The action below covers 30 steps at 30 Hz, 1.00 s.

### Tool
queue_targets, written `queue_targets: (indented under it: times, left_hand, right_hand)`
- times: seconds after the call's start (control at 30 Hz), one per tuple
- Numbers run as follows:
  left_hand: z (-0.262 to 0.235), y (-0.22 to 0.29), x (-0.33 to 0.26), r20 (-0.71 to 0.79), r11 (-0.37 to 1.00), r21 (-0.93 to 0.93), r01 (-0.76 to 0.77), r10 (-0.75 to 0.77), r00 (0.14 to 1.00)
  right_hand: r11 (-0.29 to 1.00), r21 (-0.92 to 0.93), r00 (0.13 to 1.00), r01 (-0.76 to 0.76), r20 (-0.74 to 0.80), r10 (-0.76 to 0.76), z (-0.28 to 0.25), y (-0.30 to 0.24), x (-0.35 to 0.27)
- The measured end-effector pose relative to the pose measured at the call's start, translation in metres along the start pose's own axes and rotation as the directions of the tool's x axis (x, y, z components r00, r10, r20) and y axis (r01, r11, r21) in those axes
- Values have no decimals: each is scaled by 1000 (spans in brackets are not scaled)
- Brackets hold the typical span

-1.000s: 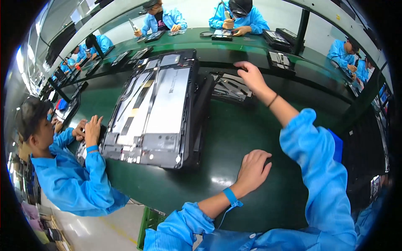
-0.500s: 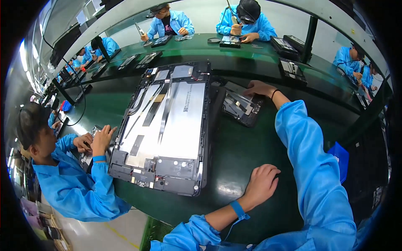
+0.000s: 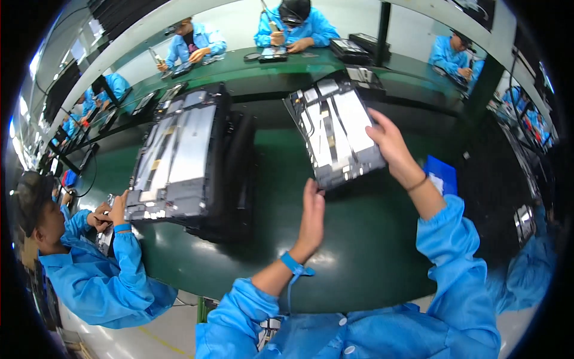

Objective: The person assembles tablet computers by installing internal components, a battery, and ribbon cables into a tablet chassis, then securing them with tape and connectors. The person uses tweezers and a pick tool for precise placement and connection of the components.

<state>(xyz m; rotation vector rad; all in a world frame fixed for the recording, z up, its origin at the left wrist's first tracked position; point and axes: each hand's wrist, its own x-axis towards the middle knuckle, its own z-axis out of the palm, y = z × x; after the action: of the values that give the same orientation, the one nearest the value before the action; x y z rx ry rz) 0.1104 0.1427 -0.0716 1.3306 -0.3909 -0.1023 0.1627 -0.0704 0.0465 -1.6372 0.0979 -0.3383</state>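
Observation:
An opened tablet (image 3: pixel 341 128) with silver battery plates, dark ribbon cables and a black frame is lifted above the green bench, tilted. My right hand (image 3: pixel 396 148) grips its right edge, with the thumb over the inner face. My left hand (image 3: pixel 312 218) is raised at the tablet's lower corner, fingers stretched out and close together. The fingertips are at the frame's edge; whether they touch it I cannot tell. On my left wrist is a blue strap (image 3: pixel 293 263) with a cord.
A stack of opened tablets (image 3: pixel 185 149) stands on the green bench (image 3: pixel 269 263) left of my hands. A co-worker (image 3: pixel 89 251) works at the far left, others behind the bench. A blue box (image 3: pixel 441 175) lies right of my right hand. A dark post (image 3: pixel 382 36) rises behind.
My right hand has raised the tablet from beside the stack and brought it nearer. My left hand has risen from the bench to its lower edge. The whole view has shifted.

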Motion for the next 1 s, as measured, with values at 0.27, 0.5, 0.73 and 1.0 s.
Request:
queue_targets:
  times: [0.27,0.5,0.73,1.0]
  left_hand:
    - [35,33,-87,166,807,589,-36,-77,983]
    - [41,48,-106,309,651,726,-221,-22,951]
    - [59,43,-52,411,591,707,-388,102,906]
    - [38,57,-77,746,-103,520,-848,537,393]
  right_hand:
    - [949,225,968,-223,-68,243,-46,34,-193]
    - [901,-434,997,-17,-73,-17,-76,57,-242]
    - [855,-425,944,298,1,-329,-59,-4,-226]
    - [751,-508,899,422,342,-274,-55,10,-217]
